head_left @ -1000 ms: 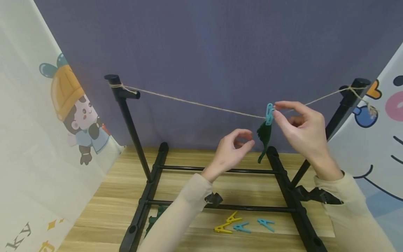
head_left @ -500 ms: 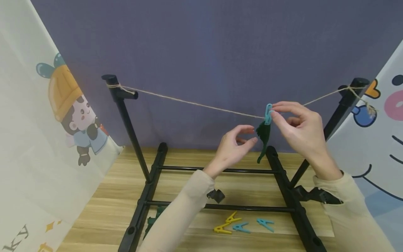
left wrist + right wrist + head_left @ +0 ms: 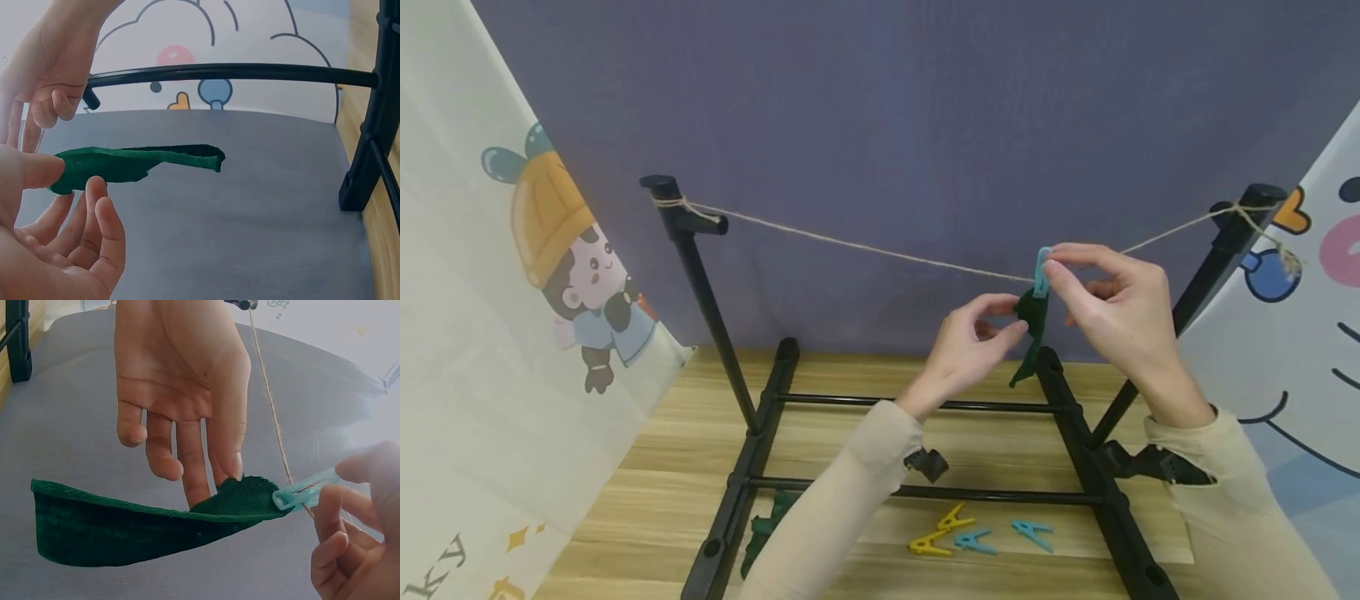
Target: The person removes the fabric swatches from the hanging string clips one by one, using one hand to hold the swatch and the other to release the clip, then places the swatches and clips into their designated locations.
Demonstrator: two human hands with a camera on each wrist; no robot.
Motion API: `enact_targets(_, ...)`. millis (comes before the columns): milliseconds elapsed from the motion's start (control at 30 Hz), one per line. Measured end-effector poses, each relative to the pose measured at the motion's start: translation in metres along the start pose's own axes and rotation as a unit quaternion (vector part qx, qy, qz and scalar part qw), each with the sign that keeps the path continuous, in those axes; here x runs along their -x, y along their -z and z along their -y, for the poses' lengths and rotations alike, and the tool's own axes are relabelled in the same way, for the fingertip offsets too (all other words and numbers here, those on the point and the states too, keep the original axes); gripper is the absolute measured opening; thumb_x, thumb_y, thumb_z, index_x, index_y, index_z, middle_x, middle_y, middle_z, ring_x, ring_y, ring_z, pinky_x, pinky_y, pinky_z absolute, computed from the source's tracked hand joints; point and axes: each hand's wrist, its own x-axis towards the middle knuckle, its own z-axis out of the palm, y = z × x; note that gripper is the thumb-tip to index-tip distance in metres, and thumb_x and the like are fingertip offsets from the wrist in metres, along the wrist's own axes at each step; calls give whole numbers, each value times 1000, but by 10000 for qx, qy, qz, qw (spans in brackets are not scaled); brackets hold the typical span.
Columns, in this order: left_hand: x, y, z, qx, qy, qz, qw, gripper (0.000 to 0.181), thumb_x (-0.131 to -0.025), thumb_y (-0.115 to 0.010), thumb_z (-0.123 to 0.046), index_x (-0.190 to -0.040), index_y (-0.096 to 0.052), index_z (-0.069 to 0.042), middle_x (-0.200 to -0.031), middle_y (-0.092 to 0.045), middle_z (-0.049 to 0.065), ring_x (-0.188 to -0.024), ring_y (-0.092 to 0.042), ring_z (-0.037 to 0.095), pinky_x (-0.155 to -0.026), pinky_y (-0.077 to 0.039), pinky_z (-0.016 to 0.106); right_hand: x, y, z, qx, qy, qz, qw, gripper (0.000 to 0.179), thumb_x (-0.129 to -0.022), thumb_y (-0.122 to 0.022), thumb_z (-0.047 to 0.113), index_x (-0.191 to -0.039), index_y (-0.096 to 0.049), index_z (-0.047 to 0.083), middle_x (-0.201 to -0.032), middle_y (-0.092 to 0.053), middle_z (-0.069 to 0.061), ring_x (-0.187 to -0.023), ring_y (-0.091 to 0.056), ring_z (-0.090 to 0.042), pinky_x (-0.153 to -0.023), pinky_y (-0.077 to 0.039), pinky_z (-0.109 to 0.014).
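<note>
A small dark green piece of fabric (image 3: 1032,321) hangs from the twine line (image 3: 865,247) under a light blue clothespin (image 3: 1041,273). My right hand (image 3: 1123,321) pinches the clothespin's upper end between thumb and fingers, as the right wrist view also shows of the clothespin (image 3: 305,490). My left hand (image 3: 966,346) holds the fabric's upper left edge, thumb in front and fingers behind. In the left wrist view the fabric (image 3: 125,164) stretches away from the left thumb, its far end loose and folded. How firmly the clothespin bites is hard to tell.
The twine runs between two posts of a black frame (image 3: 707,308) on a wood-grain table (image 3: 647,475). Yellow clothespins (image 3: 930,544) and blue clothespins (image 3: 1032,534) lie near the front. Another green fabric item (image 3: 767,527) is partly behind the left sleeve. A dark backdrop (image 3: 880,125) stands behind.
My left hand has moved right and slightly up to the fabric and now takes its edge. The fabric has turned slightly. My right hand stays at the clothespin.
</note>
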Motion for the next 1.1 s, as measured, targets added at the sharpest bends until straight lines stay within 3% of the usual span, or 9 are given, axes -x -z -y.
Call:
enact_targets(167, -2, -2, -1, -81, -121, -1, 9999, 36, -106, -68, -26, -140, -67, -15, -130, -74, 4, -96, -67, 10, -80, -57, 23, -2, 0, 0, -142, 31, -22, 9999, 39, -100, -74, 13, -139, -70, 15, -116, -72, 23, -42, -57, -6, -41, -40, -21)
enact_targets(300, -4, -4, -3, -135, -160, -5, 9998, 34, -106, -67, -26, -137, -69, -14, -125, -75, 5, -102, -68, 15, -85, -55, 21, -3, 0, 0, -133, -37, -6, 9999, 40, -101, -73, 14, -141, -70, 14, -114, -70, 24, -41, -54, -5, -40, -35, -23)
enact_targets(467, -4, -6, -4, -147, -111, -52, 9998, 31, -106, -67, -26, -133, -73, -12, -118, -77, 5, -93, -67, 7, -80, -56, 20, -2, 1, 2, -90, -200, 50, 9997, 37, -102, -73, 20, -138, -73, 15, -112, -70, 25, -39, -51, -8, -38, -34, -25)
enact_targets(700, -5, -6, -6, -75, -51, -112, 9999, 29, -106, -67, -28, -128, -75, -10, -112, -78, 4, -86, -66, 1, -72, -57, 21, -3, 3, 2, -76, -290, 131, 9995, 31, -102, -73, 22, -131, -76, 14, -89, -72, 25, -36, -43, -11, -34, -23, -31)
enact_targets(933, -2, -5, -5, -44, -77, -82, 9999, 29, -107, -66, -30, -125, -76, -10, -109, -78, 3, -86, -67, 2, -71, -57, 22, -2, 4, 3, -95, -266, 230, 9993, 34, -100, -75, 16, -134, -75, 13, -50, -53, 9, -32, -27, -12, -34, -19, -33)
enact_targets(1100, -2, -6, -4, -25, -133, -43, 9999, 28, -107, -66, -30, -123, -76, -10, -108, -78, 3, -84, -67, 3, -69, -57, 22, -1, 5, 2, -50, -254, 267, 9993, 34, -100, -76, 20, -133, -75, 15, -46, -47, 6, -32, -27, -12, -34, -20, -33)
